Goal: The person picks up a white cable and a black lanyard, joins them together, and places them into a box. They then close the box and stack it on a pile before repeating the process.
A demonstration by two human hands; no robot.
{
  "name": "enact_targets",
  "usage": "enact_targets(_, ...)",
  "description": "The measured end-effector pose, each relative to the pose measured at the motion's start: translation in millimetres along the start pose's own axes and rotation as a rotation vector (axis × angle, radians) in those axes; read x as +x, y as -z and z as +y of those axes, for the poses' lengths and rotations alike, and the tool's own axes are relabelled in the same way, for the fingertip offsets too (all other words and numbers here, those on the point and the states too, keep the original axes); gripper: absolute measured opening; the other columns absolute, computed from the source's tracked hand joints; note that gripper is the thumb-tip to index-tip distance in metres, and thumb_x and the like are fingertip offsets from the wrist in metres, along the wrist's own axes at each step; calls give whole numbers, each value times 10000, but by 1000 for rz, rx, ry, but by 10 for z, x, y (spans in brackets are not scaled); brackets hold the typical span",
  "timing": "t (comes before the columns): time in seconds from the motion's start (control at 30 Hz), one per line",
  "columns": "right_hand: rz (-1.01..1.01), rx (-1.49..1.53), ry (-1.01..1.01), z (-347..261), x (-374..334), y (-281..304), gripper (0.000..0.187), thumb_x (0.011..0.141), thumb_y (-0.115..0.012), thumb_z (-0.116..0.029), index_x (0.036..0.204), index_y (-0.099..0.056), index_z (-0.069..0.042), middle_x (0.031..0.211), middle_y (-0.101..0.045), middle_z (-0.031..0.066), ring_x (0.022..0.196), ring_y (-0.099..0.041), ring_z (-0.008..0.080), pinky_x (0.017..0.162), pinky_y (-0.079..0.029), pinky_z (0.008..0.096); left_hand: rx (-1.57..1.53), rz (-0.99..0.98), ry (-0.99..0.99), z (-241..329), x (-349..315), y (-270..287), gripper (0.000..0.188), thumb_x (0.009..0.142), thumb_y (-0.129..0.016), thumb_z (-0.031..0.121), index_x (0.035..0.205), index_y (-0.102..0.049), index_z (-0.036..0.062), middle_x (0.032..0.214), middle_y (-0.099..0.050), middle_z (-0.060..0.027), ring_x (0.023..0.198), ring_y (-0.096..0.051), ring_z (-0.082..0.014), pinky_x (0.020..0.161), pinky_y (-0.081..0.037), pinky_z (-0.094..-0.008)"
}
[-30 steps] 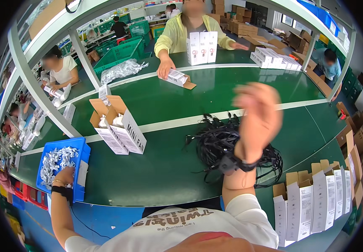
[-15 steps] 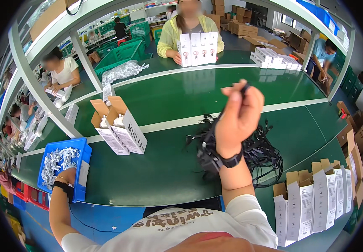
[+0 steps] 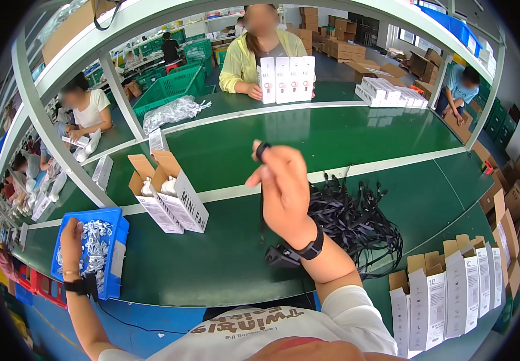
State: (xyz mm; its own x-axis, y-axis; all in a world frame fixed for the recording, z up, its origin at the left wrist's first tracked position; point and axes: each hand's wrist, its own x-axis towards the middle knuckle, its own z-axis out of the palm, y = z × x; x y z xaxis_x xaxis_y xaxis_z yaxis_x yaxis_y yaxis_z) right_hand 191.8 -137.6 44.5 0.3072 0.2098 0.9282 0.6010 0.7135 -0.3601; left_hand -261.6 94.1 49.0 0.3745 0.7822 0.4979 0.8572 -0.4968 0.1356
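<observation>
My right hand [image 3: 285, 189] is raised over the green table, pinching a black strap [image 3: 262, 216] with one loop at the fingertips and the rest hanging down. Beside and beyond that wrist lies a tangled pile of black straps [image 3: 362, 222]. My left hand [image 3: 71, 248] hovers at the left side of a blue bin [image 3: 115, 265] holding white cables [image 3: 97, 246]. Its fingers are curled together, and whatever they hold is hidden. Two open white boxes [image 3: 185, 204] with white wrapped items inside stand between my hands.
Several open white boxes [image 3: 436, 307] stand in a row at the near right. Across the table a co-worker [image 3: 242, 66] has hands at upright white boxes [image 3: 287, 81]. More white cartons [image 3: 386, 93] lie at the far right. A metal post [image 3: 67, 132] rises behind the bin.
My right hand has moved left and lower, away from the pile, with the black strap. My left hand has come up from inside the bin to its left side.
</observation>
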Motion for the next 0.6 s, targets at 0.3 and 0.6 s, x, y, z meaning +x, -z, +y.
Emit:
enact_targets(0.3,-490,54,-38,5,-222,-281,358,831,-497,113,1170,-566,19,892,-550,107,720,-552,196,625,-454,288,-1032,89,-589,2474,-416,-194,249,866,-612,46,1105,-553,18,806,-579,-93,664,-544,-160,568,-435,-259)
enact_targets(0.6,-573,127,-58,-102,-144,-251,306,857,-597,-32,1161,-577,-4,839,-565,96,710,-546,196,599,-442,297,-1802,-47,-379,3061,-249,-765,308,889,-610,70,1160,-465,44,881,-572,-54,671,-541,-91,544,-434,-209)
